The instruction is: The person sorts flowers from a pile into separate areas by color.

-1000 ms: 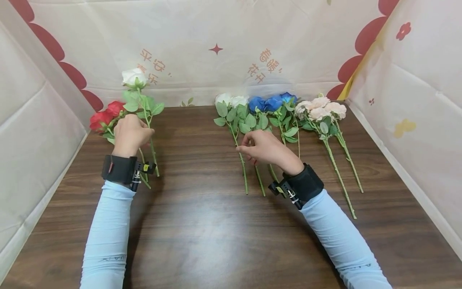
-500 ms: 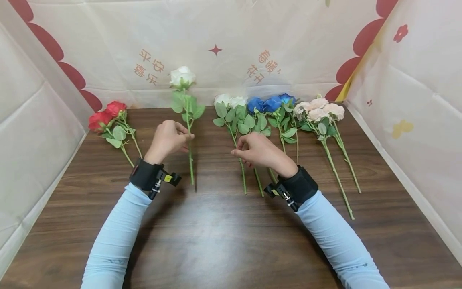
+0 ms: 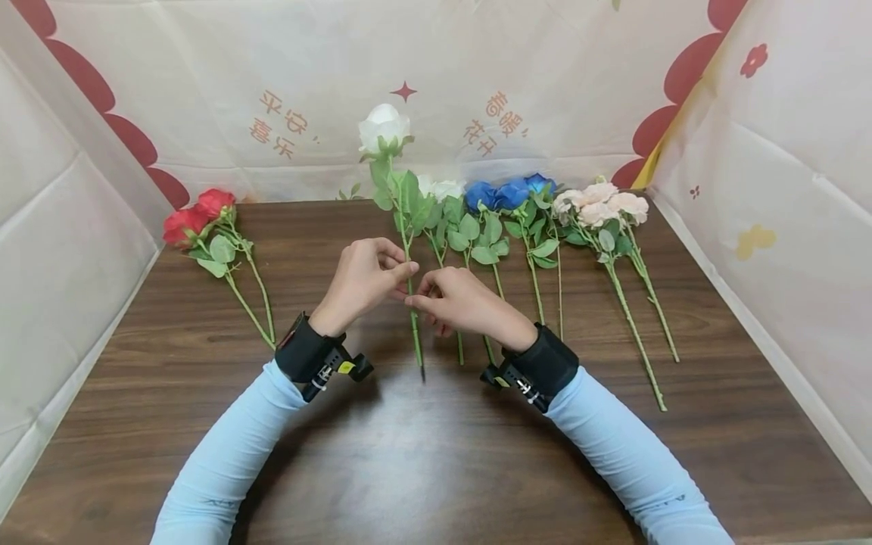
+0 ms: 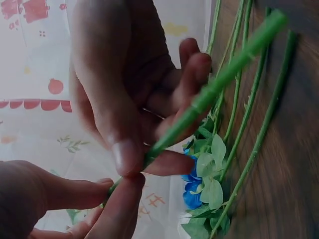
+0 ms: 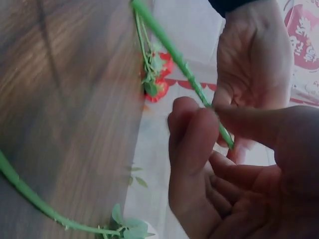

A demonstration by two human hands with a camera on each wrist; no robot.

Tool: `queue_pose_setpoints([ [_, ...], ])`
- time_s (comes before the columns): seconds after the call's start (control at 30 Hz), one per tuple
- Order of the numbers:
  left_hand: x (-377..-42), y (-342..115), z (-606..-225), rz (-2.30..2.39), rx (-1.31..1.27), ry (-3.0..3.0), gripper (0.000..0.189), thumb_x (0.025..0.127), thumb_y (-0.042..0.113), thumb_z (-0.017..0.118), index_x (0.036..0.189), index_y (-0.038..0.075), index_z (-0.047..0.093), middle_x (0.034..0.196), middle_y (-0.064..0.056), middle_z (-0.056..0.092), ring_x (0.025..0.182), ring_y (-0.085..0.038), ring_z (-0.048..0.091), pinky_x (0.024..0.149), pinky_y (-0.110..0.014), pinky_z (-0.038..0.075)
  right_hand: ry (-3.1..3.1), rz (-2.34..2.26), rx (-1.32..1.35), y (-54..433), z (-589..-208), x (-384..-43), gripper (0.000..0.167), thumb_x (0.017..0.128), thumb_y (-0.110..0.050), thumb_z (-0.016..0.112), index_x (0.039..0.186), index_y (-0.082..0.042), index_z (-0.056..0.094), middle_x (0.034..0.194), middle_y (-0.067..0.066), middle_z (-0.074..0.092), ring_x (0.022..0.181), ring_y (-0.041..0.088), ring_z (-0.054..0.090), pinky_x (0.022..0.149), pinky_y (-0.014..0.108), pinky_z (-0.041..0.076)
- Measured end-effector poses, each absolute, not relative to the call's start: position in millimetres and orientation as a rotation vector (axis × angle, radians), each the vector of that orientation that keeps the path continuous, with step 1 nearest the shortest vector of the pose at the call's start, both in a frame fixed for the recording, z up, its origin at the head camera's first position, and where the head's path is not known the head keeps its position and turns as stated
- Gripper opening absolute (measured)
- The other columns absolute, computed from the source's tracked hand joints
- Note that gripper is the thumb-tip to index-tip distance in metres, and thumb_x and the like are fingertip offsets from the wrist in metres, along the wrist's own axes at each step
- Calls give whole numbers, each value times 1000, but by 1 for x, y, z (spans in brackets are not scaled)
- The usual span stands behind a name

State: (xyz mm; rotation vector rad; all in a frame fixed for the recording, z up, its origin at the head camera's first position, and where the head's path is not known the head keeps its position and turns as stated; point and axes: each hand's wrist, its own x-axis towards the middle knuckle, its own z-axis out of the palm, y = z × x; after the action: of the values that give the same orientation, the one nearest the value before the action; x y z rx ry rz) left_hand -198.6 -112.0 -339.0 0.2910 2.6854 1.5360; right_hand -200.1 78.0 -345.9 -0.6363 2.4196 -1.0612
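Upright between my two hands stands a white artificial rose (image 3: pixel 384 130) with a leafy green stem. My left hand (image 3: pixel 364 278) pinches this stem between thumb and fingers, below the leaves. Just beneath, my right hand (image 3: pixel 466 306) has its thumb and index finger on the same stem (image 4: pixel 214 92). From the right wrist camera, the stem (image 5: pixel 174 52) runs into the right fingertips, with the left hand behind. Two more white roses (image 3: pixel 446 189) lie to the right, partly hidden by the held flower's leaves.
Two red roses (image 3: pixel 187 225) lie at the left of the brown wooden table (image 3: pixel 409 469). Blue roses (image 3: pixel 511 195) and several pale pink flowers (image 3: pixel 599 208) lie in a row at the back right, stems toward the front. A printed cloth (image 3: pixel 306 60) stands behind as a wall.
My left hand has carried the white rose from beside the red roses rightward to the middle. My right hand has shifted slightly left, and its thumb and finger have met the stem.
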Motion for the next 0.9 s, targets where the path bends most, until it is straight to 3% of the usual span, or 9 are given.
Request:
queue_pose_setpoints([
  [0.3,-198,-111,-336,1471,317,2778,16,96,19,75,100,4,72,85,-14,78,67,-25,77,58,-28,56,2434,-1160,-743,73,-350,-196,20,106,-16,58,92,-4,66,72,6,71,56,17,70,63,48,63],
  [0.5,-199,-111,-338,1472,340,2777,15,96,18,75,98,4,71,84,-14,78,65,-23,76,57,-29,57,2459,-1135,-777,71,-350,-195,21,106,-14,57,90,-3,65,69,5,71,55,15,69,59,40,62],
  [0.63,-199,-112,-337,1449,379,2808,15,96,19,76,97,4,72,83,-13,78,65,-21,75,57,-29,57,2454,-1142,-774,70,-350,-195,22,107,-13,57,89,-3,64,71,5,71,55,16,70,59,41,62],
  [0.9,-200,-130,-324,1353,313,2712,33,97,35,73,113,6,72,93,-10,79,67,-18,76,65,-35,62,2395,-1093,-697,68,-357,-198,20,107,-11,55,93,0,66,72,9,70,58,18,69,63,42,63],
])
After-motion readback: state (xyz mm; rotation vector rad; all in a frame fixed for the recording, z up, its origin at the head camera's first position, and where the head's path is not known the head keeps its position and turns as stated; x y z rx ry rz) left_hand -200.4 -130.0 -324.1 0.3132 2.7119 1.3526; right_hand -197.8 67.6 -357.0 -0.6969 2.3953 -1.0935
